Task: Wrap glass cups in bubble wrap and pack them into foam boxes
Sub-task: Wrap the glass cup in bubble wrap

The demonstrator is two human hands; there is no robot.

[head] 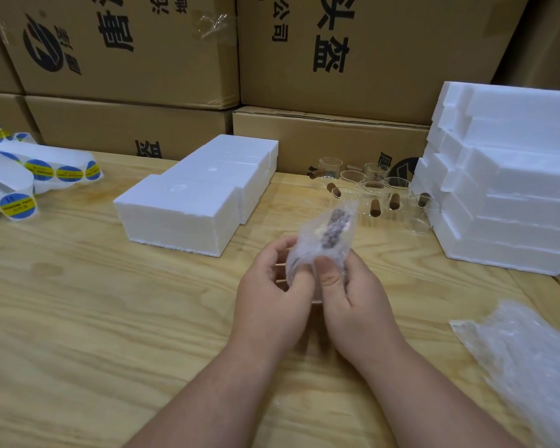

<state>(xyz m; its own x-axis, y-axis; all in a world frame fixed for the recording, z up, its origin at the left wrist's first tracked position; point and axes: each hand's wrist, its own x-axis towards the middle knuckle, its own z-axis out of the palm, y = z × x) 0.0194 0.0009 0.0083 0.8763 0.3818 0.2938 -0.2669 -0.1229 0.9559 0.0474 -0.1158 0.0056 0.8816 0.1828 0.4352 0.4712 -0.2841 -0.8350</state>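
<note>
Above the middle of the wooden table, my left hand (274,295) and my right hand (353,299) together grip a glass cup wrapped in bubble wrap (325,240). Its brown wooden handle shows dimly through the wrap. Both thumbs press on the near side of the bundle. Several bare glass cups with wooden handles (374,192) stand at the back right of the table. Closed white foam boxes (198,195) lie in a row behind and to the left of my hands. A pile of bubble wrap sheets (527,360) lies at the right front.
A tall stack of white foam boxes (505,176) stands at the right. Strips of round blue and yellow stickers (23,176) lie at the left edge. Brown cardboard cartons (136,59) form a wall behind the table (94,318).
</note>
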